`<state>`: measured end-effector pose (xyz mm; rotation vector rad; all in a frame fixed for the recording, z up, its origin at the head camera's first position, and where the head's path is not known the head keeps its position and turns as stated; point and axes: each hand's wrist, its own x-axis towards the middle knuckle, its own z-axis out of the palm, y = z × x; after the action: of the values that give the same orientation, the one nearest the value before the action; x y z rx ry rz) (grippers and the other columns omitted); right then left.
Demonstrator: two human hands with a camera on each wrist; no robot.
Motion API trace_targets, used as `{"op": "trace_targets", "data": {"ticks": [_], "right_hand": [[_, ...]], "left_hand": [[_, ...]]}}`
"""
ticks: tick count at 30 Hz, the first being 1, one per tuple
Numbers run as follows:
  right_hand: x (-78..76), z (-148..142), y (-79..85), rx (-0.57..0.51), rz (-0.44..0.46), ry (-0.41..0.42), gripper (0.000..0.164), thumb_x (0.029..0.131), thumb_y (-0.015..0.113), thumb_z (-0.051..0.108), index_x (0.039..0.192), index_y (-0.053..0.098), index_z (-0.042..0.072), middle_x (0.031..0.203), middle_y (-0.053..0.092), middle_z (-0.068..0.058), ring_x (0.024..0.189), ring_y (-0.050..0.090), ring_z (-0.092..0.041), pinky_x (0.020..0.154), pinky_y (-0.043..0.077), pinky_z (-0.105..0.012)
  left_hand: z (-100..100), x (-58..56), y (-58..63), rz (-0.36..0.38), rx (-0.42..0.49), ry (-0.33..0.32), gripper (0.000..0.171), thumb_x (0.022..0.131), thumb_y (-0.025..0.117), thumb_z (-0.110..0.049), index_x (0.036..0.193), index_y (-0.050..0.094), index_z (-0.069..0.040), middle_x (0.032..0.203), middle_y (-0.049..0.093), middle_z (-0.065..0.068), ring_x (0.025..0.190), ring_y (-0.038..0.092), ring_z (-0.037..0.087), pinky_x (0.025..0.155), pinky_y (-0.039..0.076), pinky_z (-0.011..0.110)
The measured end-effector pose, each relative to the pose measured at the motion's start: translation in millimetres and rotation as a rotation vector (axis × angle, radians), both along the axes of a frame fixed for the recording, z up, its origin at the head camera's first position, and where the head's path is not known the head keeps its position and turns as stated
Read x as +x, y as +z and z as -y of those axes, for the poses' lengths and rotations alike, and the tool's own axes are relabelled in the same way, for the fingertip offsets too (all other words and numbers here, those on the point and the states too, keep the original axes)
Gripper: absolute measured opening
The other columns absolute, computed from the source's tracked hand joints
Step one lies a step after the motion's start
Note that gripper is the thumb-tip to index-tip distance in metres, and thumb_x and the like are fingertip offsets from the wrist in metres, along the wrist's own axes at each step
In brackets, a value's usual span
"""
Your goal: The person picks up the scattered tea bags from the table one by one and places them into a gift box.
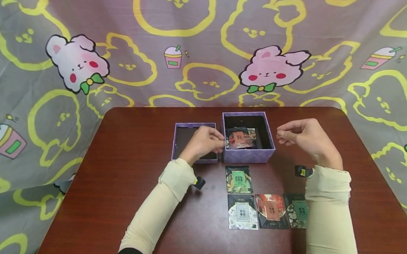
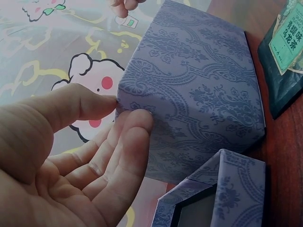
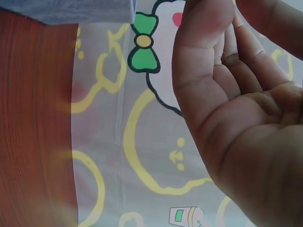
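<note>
An uncovered purple patterned box (image 1: pixel 249 156) stands near the back of the table, with several sachets (image 1: pixel 239 138) inside; the front one has a red label. At the box's left rim my left hand (image 1: pixel 206 142) pinches the edge between thumb and fingers. The left wrist view shows the fingertips on the purple wall (image 2: pixel 199 80). To the right of the box and apart from it, my right hand (image 1: pixel 302 137) hovers with fingers loosely bent and nothing in them; its palm (image 3: pixel 246 123) shows in the right wrist view.
Left of the box lies a shallow purple lid (image 1: pixel 174 144), dark inside. In front are a green-label sachet (image 1: pixel 239 179), a white one (image 1: pixel 242 212), a red one (image 1: pixel 271 211) and a dark green one (image 1: pixel 296 211) partly behind my right sleeve. A patterned cloth (image 1: pixel 199 46) hangs behind the table.
</note>
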<state>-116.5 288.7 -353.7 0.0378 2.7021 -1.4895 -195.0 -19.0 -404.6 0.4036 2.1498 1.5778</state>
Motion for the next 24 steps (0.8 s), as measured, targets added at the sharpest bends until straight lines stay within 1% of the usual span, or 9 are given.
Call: {"op": "trace_targets", "data": {"ticks": [4, 8, 11, 14, 18, 20, 24], "right_hand": [[5.4, 8.4, -1.0, -0.013, 0.015, 0.007, 0.022, 0.096, 0.07, 0.01, 0.112, 0.071, -0.005, 0.099, 0.073, -0.023, 0.08, 0.073, -0.021, 0.07, 0.06, -0.03], [12.4, 17.0, -3.9, -0.022, 0.051, 0.029, 0.023, 0.094, 0.072, 0.011, 0.112, 0.071, -0.004, 0.096, 0.074, -0.019, 0.079, 0.073, -0.022, 0.07, 0.061, -0.031], [15.9, 22.4, -8.2, -0.024, 0.044, 0.034, 0.02, 0.094, 0.073, 0.01, 0.109, 0.072, -0.002, 0.093, 0.074, -0.017, 0.078, 0.072, -0.023, 0.069, 0.06, -0.032], [20.3, 28.1, -16.2, -0.033, 0.045, 0.048, 0.018, 0.093, 0.074, 0.008, 0.107, 0.073, -0.003, 0.089, 0.074, -0.017, 0.076, 0.071, -0.024, 0.066, 0.06, -0.032], [27.7, 37.1, -30.3, -0.083, 0.094, 0.082, 0.02, 0.091, 0.075, 0.004, 0.107, 0.072, -0.007, 0.088, 0.073, -0.017, 0.076, 0.07, -0.029, 0.067, 0.061, -0.035], [29.5, 40.9, -35.8, -0.109, 0.106, 0.084, 0.019, 0.09, 0.075, 0.002, 0.106, 0.072, -0.009, 0.088, 0.073, -0.018, 0.077, 0.07, -0.032, 0.067, 0.061, -0.037], [29.5, 46.0, -45.8, -0.129, 0.09, 0.097, 0.017, 0.089, 0.074, -0.001, 0.103, 0.072, -0.011, 0.084, 0.071, -0.02, 0.075, 0.069, -0.036, 0.066, 0.061, -0.04]], "left_hand": [[0.0, -0.1, -0.2, -0.008, 0.0, 0.003, 0.01, 0.09, 0.073, -0.002, 0.097, 0.069, 0.005, 0.081, 0.073, 0.012, 0.074, 0.072, 0.034, 0.076, 0.06, 0.053], [0.7, 0.1, -0.2, -0.009, 0.0, 0.004, 0.01, 0.09, 0.073, -0.003, 0.097, 0.069, 0.004, 0.081, 0.073, 0.011, 0.073, 0.072, 0.032, 0.076, 0.059, 0.054], [1.4, 0.3, -0.3, -0.01, -0.006, 0.009, 0.01, 0.09, 0.073, -0.004, 0.096, 0.069, 0.003, 0.081, 0.073, 0.011, 0.073, 0.072, 0.032, 0.077, 0.059, 0.054], [1.2, 0.0, -1.3, -0.008, -0.009, 0.006, 0.011, 0.09, 0.073, -0.004, 0.096, 0.069, 0.003, 0.081, 0.073, 0.011, 0.072, 0.072, 0.031, 0.076, 0.06, 0.053], [-0.3, -0.7, -1.0, -0.012, -0.005, -0.005, 0.011, 0.09, 0.073, -0.004, 0.097, 0.069, 0.004, 0.081, 0.073, 0.011, 0.072, 0.072, 0.03, 0.075, 0.06, 0.052], [-1.0, -1.0, -0.5, -0.018, -0.005, -0.005, 0.011, 0.09, 0.073, -0.004, 0.097, 0.069, 0.004, 0.081, 0.073, 0.012, 0.072, 0.072, 0.031, 0.075, 0.06, 0.052], [-1.0, -0.8, -1.4, -0.011, -0.006, 0.005, 0.011, 0.09, 0.074, -0.004, 0.096, 0.069, 0.004, 0.081, 0.073, 0.011, 0.073, 0.072, 0.032, 0.076, 0.059, 0.054]]}}
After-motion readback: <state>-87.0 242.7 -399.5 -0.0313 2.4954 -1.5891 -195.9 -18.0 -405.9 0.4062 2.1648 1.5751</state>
